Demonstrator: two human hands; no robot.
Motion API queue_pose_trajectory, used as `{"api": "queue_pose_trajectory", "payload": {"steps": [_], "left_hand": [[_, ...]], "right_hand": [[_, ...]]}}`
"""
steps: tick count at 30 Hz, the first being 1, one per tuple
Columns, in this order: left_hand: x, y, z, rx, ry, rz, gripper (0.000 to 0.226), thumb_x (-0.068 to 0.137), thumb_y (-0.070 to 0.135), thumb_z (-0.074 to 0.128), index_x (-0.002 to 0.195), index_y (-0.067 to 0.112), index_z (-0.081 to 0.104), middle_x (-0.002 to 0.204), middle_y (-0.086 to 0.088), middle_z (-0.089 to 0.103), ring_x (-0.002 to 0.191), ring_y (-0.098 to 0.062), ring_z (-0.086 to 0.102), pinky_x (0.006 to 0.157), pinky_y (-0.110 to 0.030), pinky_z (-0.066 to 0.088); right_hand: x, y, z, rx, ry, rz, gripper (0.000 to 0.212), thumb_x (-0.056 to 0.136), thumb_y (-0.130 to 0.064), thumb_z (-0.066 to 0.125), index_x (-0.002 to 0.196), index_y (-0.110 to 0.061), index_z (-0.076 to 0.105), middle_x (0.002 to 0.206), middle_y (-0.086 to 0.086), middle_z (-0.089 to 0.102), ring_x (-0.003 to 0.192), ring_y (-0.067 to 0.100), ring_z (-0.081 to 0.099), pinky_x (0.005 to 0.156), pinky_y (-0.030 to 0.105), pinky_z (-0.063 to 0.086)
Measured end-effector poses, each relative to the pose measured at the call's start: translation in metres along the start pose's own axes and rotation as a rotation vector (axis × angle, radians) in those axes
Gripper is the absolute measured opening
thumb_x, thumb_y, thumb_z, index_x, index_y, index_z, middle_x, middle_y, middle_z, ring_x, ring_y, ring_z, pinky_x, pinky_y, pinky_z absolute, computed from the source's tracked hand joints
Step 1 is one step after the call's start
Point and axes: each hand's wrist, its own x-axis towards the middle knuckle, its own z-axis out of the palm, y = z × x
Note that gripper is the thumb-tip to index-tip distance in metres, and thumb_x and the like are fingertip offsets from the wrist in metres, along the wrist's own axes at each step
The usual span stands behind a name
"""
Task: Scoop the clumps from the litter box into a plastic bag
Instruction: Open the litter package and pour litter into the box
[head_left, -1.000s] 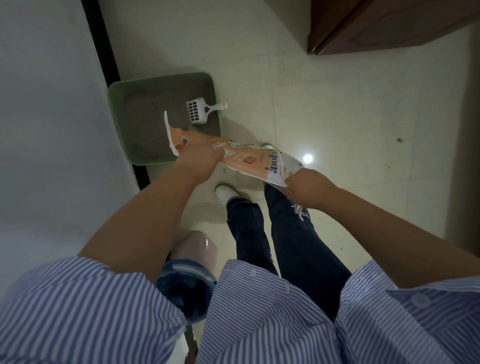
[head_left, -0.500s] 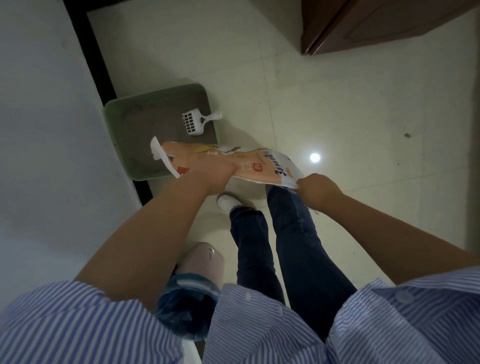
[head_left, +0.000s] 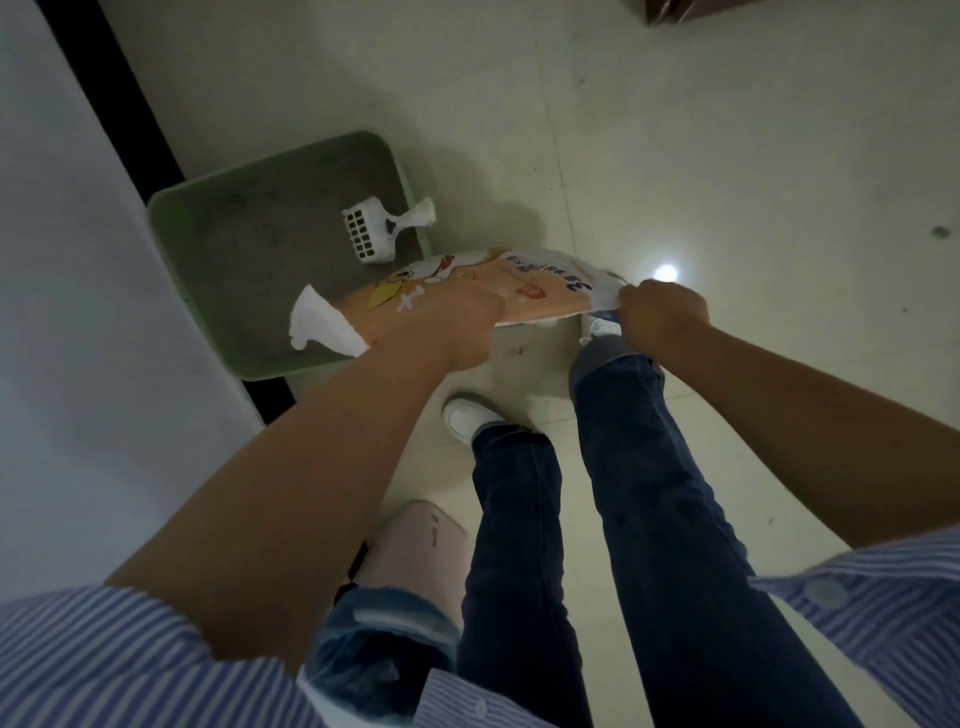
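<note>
Floor (head_left: 727, 156): pale tiles, bright light spot reflected near R hand.
Wall (head_left: 78, 364): white, on the left, w/ dark strip at its base next to the box.
Litter box (head_left: 171, 228): green tray on the floor by the wall, grey litter inside; clumps too small to make out.
Bag (head_left: 467, 291): orange & white printed plastic pack, held lengthwise over the box's near-right corner, white torn end hanging over the litter. Cartoon art + blue characters on it, writing too blurred to read; no brand legible.
Left hand (head_left: 447, 332): grip wrapped round the bag's middle, fingers curled under it.
Right hand (head_left: 662, 317): grip pinching the bag's white end, fist closed.
Scoop (head_left: 374, 234): white slotted scoop lying in the box, head on the litter, handle resting on the right rim.
Bin (head_left: 415, 551): pinkish, w/ blue liner, near the person's legs.
</note>
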Motion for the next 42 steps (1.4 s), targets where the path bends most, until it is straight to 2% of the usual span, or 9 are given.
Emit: {"api": "queue_pose_trajectory", "payload": {"steps": [6, 10, 14, 18, 20, 23, 28, 34, 42], "left_hand": [[0.019, -0.023, 0.002, -0.07, 0.063, -0.03, 0.041, 0.1, 0.011, 0.033, 0.141, 0.006, 0.035, 0.144, -0.011, 0.041, 0.13, -0.022, 0.039, 0.093, -0.019, 0.016], [0.013, -0.033, 0.009, -0.069, 0.123, -0.058, 0.035, 0.099, 0.012, 0.035, 0.131, 0.004, 0.046, 0.134, -0.013, 0.05, 0.122, -0.025, 0.046, 0.091, -0.022, 0.029], [0.005, -0.038, 0.019, -0.104, 0.131, -0.109, 0.033, 0.099, 0.015, 0.035, 0.129, 0.006, 0.047, 0.127, -0.011, 0.054, 0.116, -0.023, 0.05, 0.08, -0.023, 0.034], [0.002, -0.056, 0.032, -0.115, 0.013, -0.093, 0.035, 0.091, 0.032, 0.053, 0.119, 0.012, 0.054, 0.121, -0.006, 0.059, 0.114, -0.022, 0.052, 0.097, -0.033, 0.04], [0.0, -0.073, 0.037, 0.105, -0.107, -0.148, 0.044, 0.087, 0.043, 0.056, 0.122, 0.017, 0.052, 0.126, -0.004, 0.054, 0.12, -0.023, 0.048, 0.106, -0.04, 0.035], [-0.009, -0.1, 0.046, 0.266, -0.064, -0.296, 0.034, 0.093, 0.023, 0.05, 0.126, 0.018, 0.05, 0.129, -0.005, 0.05, 0.123, -0.024, 0.046, 0.105, -0.041, 0.033], [-0.032, -0.126, 0.055, 0.015, 0.062, -0.446, 0.033, 0.097, 0.013, 0.04, 0.127, 0.011, 0.054, 0.126, -0.014, 0.056, 0.116, -0.03, 0.053, 0.092, -0.037, 0.044], [-0.059, -0.13, 0.055, -0.406, 0.305, -0.348, 0.03, 0.096, 0.017, 0.048, 0.117, 0.002, 0.063, 0.115, -0.02, 0.063, 0.107, -0.031, 0.056, 0.079, -0.025, 0.033], [-0.076, -0.069, 0.029, -0.744, 0.484, -0.118, 0.035, 0.083, 0.021, 0.057, 0.082, -0.012, 0.068, 0.062, -0.015, 0.05, 0.069, -0.016, 0.043, 0.054, -0.025, 0.021]], "right_hand": [[0.03, -0.003, -0.01, -0.036, 0.242, -0.136, 0.043, 0.093, -0.026, 0.048, 0.128, -0.002, 0.046, 0.124, 0.022, 0.048, 0.115, 0.036, 0.045, 0.093, 0.042, 0.037], [0.034, -0.031, -0.013, -0.196, 0.347, -0.543, 0.041, 0.055, -0.006, 0.084, 0.093, 0.0, 0.068, 0.076, 0.022, 0.065, 0.064, 0.035, 0.064, 0.053, 0.032, 0.052], [0.03, -0.047, -0.015, -0.442, 0.088, -0.585, 0.041, 0.092, -0.004, 0.041, 0.133, -0.006, 0.043, 0.125, 0.015, 0.054, 0.111, 0.031, 0.054, 0.087, 0.038, 0.047], [0.033, -0.039, -0.019, -0.51, 0.005, -0.584, 0.042, 0.094, -0.007, 0.039, 0.136, -0.011, 0.04, 0.132, 0.011, 0.049, 0.119, 0.028, 0.048, 0.095, 0.039, 0.047], [0.034, -0.037, -0.017, -0.512, -0.009, -0.551, 0.042, 0.094, -0.009, 0.041, 0.136, -0.011, 0.04, 0.132, 0.01, 0.05, 0.12, 0.027, 0.047, 0.096, 0.04, 0.047], [0.034, -0.037, -0.015, -0.516, 0.001, -0.531, 0.044, 0.094, -0.011, 0.045, 0.138, -0.011, 0.038, 0.134, 0.01, 0.049, 0.122, 0.027, 0.047, 0.096, 0.037, 0.046], [0.027, -0.041, -0.015, -0.542, 0.011, -0.483, 0.043, 0.096, -0.018, 0.043, 0.138, -0.012, 0.037, 0.133, 0.009, 0.049, 0.12, 0.025, 0.049, 0.092, 0.034, 0.047], [0.016, -0.048, -0.024, -0.514, 0.093, -0.287, 0.038, 0.095, -0.016, 0.041, 0.132, -0.01, 0.044, 0.126, 0.011, 0.055, 0.115, 0.029, 0.051, 0.089, 0.037, 0.046], [-0.026, -0.103, -0.051, 0.07, 0.299, -0.437, 0.068, 0.086, -0.033, 0.059, 0.142, -0.007, 0.029, 0.141, 0.018, 0.037, 0.129, 0.032, 0.035, 0.106, 0.041, 0.029]]}}
